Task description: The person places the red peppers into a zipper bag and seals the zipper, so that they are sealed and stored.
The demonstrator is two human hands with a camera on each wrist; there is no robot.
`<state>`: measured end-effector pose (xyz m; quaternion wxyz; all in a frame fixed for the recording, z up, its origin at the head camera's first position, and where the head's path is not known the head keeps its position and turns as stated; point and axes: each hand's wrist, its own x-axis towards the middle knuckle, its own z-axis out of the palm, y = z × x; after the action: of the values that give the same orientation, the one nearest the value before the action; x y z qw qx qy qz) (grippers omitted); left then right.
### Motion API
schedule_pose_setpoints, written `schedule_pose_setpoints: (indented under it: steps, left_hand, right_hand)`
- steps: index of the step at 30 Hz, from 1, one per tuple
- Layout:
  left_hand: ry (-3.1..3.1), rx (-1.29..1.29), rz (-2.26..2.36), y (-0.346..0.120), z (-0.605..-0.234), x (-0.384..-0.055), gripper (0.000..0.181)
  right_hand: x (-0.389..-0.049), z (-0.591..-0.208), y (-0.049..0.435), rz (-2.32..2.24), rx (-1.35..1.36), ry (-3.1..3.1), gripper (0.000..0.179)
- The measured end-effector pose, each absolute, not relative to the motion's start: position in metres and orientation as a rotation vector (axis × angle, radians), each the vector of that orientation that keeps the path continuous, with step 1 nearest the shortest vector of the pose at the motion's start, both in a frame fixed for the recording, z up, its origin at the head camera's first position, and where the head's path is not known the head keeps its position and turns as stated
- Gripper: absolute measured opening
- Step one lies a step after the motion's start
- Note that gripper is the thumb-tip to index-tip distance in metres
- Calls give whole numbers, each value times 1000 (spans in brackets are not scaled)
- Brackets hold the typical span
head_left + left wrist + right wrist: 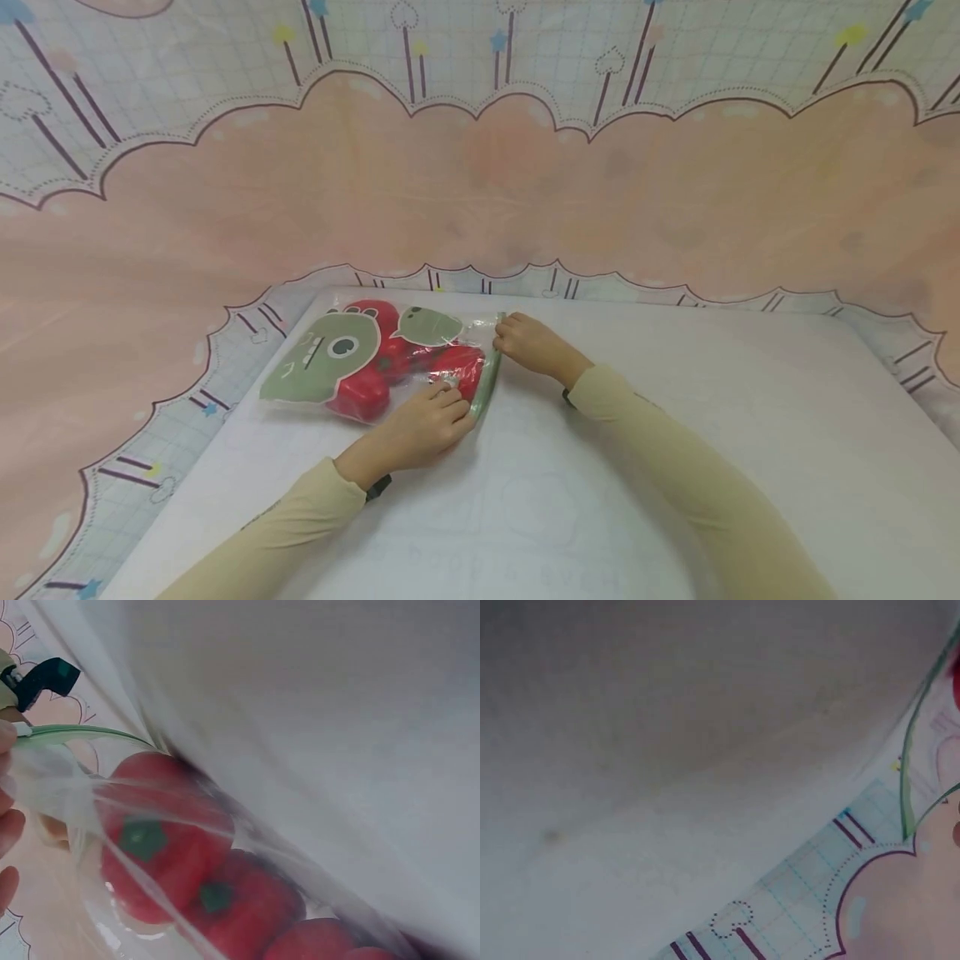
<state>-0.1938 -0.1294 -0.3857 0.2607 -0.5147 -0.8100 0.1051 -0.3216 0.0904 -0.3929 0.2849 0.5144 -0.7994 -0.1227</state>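
A clear zip bag [311, 379] printed with a green cartoon monster lies toward the left of the table. Red bell peppers [169, 874] with green stems show through its plastic. My left hand [420, 429] pinches the near part of the bag's green zip edge [489, 385], by a white slider [24, 730] seen in the left wrist view. At the far end of that edge, my right hand [534, 343] grips the corner between thumb and curled fingers. In the right wrist view two green strips [906, 787] spread apart from one corner.
The white table [675, 467] extends to the right of the bag and toward me. Behind it and along its left side hangs a pink patterned curtain [480, 192]. A dark wrist mount [378, 487] sticks out below the left sleeve.
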Motion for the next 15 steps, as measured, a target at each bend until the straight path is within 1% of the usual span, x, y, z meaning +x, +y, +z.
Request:
schedule_pose_setpoints:
  steps: [4,9,15]
  left_hand:
    - [-2188,-1397,249,-131,-385,-194,24]
    - [-2177,-1395,239,-132,-384,-194,27]
    - [-2168,-1405,216,-132,-388,-195,30]
  right_hand:
    - [-315,-386,90,-265,1403,-2070,11]
    - [-297,-377,85,-160,1565,-1834,18]
    - [-281,-377,78,-235,1678,-1843,12]
